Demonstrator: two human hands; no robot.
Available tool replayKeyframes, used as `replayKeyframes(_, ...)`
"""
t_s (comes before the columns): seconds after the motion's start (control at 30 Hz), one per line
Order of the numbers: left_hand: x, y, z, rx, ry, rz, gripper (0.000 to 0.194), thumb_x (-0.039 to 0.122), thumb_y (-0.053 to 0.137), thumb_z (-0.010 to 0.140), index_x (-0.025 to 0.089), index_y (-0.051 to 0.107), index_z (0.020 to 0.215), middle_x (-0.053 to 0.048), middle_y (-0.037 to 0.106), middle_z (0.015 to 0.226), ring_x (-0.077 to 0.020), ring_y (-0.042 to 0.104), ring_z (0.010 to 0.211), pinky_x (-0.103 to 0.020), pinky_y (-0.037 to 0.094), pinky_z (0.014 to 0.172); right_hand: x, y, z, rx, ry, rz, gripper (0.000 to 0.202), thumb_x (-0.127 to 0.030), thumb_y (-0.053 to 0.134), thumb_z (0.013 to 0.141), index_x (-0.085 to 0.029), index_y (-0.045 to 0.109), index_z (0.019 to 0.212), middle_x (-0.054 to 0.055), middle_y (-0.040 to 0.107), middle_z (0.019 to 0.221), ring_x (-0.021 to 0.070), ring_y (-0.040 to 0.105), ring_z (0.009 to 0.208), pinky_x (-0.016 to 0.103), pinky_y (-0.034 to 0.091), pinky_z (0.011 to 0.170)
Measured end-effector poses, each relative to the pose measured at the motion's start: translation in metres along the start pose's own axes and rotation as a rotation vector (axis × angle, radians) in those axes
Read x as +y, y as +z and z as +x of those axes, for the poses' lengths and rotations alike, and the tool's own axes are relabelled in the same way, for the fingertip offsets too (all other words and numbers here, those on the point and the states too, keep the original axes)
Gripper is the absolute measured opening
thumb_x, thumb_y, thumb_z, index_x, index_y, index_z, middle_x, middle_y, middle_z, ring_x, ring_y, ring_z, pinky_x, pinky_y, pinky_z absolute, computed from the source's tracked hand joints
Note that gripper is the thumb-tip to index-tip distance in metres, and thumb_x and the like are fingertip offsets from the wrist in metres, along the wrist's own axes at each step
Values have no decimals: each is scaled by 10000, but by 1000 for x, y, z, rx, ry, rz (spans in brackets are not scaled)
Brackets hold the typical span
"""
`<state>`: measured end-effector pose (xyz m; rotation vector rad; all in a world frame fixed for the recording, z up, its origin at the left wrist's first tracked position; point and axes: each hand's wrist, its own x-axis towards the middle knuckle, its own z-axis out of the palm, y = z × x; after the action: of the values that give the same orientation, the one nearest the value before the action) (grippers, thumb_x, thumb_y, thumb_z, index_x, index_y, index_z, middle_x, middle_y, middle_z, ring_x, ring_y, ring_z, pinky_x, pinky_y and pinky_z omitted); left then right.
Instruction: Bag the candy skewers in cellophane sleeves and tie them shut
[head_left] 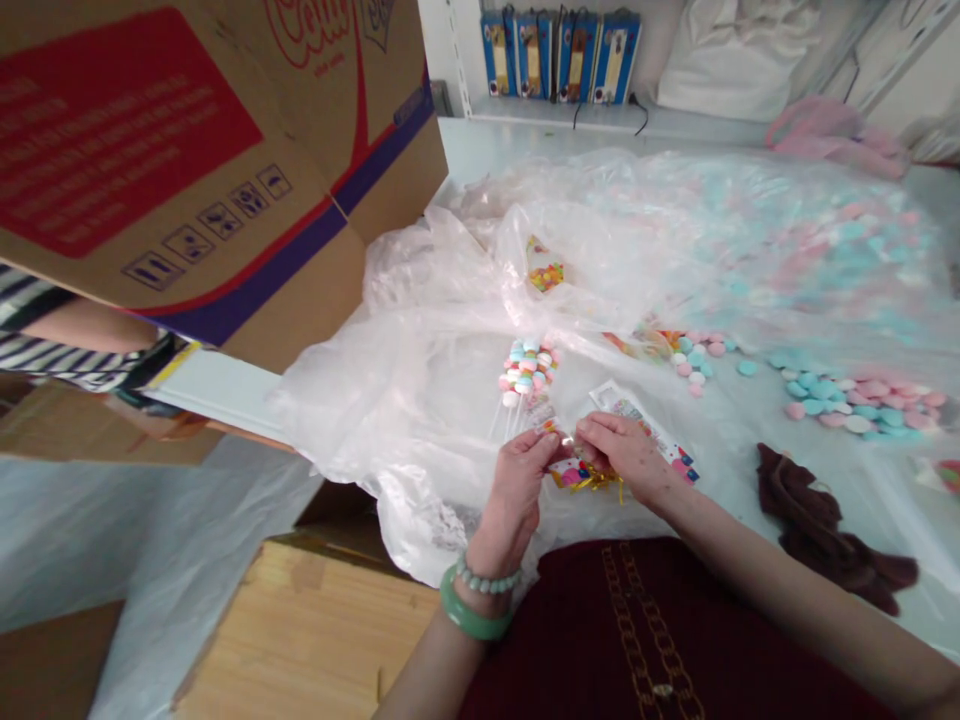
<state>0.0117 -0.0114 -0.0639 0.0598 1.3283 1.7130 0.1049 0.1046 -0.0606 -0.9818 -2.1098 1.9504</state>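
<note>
My left hand and my right hand meet over the table, fingertips pinched together. Between them is a small shiny piece of clear plastic; its exact kind is too small to tell. Gold twist ties lie just below the fingers. Partly under my left hand sits a printed bag, and another printed clear bag extends beneath my right forearm. Just beyond my left hand lies a bunch of pink, white and blue candies on white sticks.
A large cardboard box stands at left, with a person's striped sleeve behind it. Plastic sheeting covers much of the table. Loose candies and a dark brown cloth lie at right. A big candy-filled bag rests behind.
</note>
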Motion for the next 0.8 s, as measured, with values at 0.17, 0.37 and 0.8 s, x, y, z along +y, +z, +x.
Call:
replayKeyframes(0.17,28,-40,0,223,106,-132,227,263,755,587,139,565,572,19,548,545,-87,486,506,-217,403,505,-18,31,22,67,-84,-374,272,-340,477,860,-197,545,638,-29,544,572,123,511,575,235,349,565)
replayKeyframes(0.37,34,-49,3,319,178,-112,235,317,704,660,168,524,635,61,459,553,-60,384,468,-197,318,450,-26,71,57,142,-86,-974,427,-474,350,948,-174,648,897,115,705,832,233,657,768,305,419,652)
replayKeyframes(0.8,37,-50,11,186,2,-289,77,185,639,744,141,604,691,1,597,670,-112,554,624,-246,479,624,-5,8,35,181,-95,-501,261,-256,453,852,-201,533,610,-14,545,552,135,514,571,249,333,571)
